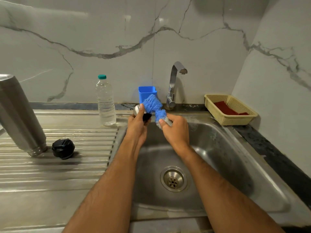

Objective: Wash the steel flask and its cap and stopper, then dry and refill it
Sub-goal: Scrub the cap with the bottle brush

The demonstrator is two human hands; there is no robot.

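My left hand [137, 122] grips the steel cap [137, 109] with its black inside, above the back left corner of the sink [235, 165]. My right hand [175, 130] holds the handle of a blue bristle brush [152, 103], whose bristles lie against the cap. The steel flask [18, 115] stands upside down on the ribbed drainboard [58, 170] at the left. Beside it lies the black stopper [63, 148].
A clear water bottle [105, 103] with a teal lid stands at the drainboard's back edge. A blue holder [147, 93] and the steel tap [174, 84] are behind the sink. A yellow basket [235, 121] with a red cloth [225, 108] sits on the right counter.
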